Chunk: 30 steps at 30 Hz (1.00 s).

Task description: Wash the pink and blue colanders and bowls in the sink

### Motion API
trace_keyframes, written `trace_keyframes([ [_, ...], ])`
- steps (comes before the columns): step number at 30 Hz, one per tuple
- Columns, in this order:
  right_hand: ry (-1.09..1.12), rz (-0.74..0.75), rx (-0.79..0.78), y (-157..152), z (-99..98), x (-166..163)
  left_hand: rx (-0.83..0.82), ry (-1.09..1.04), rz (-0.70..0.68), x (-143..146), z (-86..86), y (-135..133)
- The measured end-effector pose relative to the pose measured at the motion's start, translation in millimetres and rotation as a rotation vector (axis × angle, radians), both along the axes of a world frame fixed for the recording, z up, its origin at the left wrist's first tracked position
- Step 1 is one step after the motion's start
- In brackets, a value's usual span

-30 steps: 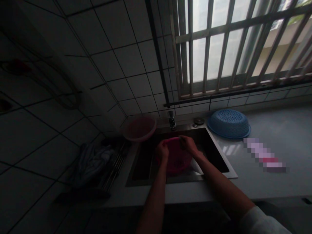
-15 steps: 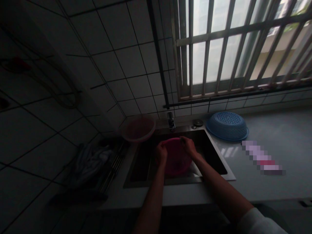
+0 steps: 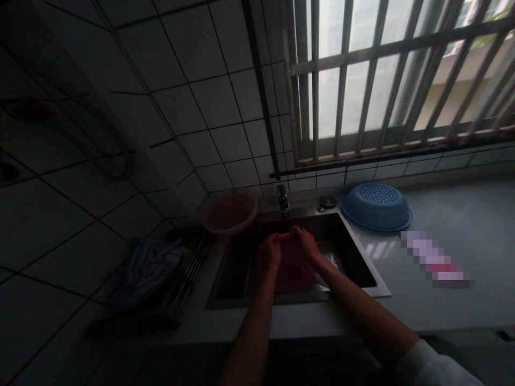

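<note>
A magenta plastic bowl (image 3: 292, 268) is held tilted inside the dark steel sink (image 3: 354, 262). My left hand (image 3: 270, 251) is closed on the bowl's left rim. My right hand (image 3: 306, 244) is closed on the top of its rim, close beside the left hand. Just behind the hands, the tap (image 3: 283, 199) stands at the sink's back edge.
A pale pink basin (image 3: 230, 212) sits at the sink's back left corner. A blue perforated basket (image 3: 376, 206) lies upside down on the grey counter (image 3: 462, 225) to the right. Cloths (image 3: 151, 265) lie on a rack at the left. Tiled walls and a barred window (image 3: 386, 75) are behind.
My two hands have drawn closer together on the bowl's rim. The bowl has tipped so less of its inside shows.
</note>
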State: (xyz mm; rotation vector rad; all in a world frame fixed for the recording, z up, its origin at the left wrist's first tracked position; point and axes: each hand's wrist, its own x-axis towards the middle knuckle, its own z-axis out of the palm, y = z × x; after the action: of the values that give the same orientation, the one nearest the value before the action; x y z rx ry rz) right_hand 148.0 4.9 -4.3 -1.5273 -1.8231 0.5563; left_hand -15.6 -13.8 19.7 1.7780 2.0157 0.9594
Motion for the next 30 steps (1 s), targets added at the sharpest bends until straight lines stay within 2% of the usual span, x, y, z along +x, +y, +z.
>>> trace_keyframes([
  [3, 0.054, 0.043, 0.045, -1, 0.9, -2, -0.002, 0.012, -0.046, 3, 2.7, -2],
  [7, 0.2, 0.017, 0.067, 5, 2.2, 15, -0.001, -0.045, 0.116, 0, 10.4, -3],
  [9, 0.218, -0.006, 0.086, 6, 2.4, 15, -0.016, -0.061, 0.146, -1, 11.2, -3],
  [15, 0.081, 0.137, 0.102, 2, 3.5, -5, 0.002, -0.042, -0.014, 2, 1.7, -1],
  [17, 0.097, 0.08, 0.084, 6, 2.7, 4, 0.028, -0.069, 0.042, -2, 1.2, 0],
  [20, 0.141, -0.082, 0.043, 11, 0.1, 21, 0.053, -0.117, 0.16, -8, 3.2, 0],
  [22, 0.152, -0.124, 0.037, 10, -1.1, 22, 0.038, -0.112, 0.18, -9, 4.2, 0],
  [27, 0.08, 0.048, 0.073, 2, 1.9, 0, -0.022, -0.007, 0.02, -1, 3.3, -3],
  [30, 0.101, 0.04, 0.076, 4, 2.8, 7, 0.012, -0.048, 0.055, -2, 4.6, -2],
])
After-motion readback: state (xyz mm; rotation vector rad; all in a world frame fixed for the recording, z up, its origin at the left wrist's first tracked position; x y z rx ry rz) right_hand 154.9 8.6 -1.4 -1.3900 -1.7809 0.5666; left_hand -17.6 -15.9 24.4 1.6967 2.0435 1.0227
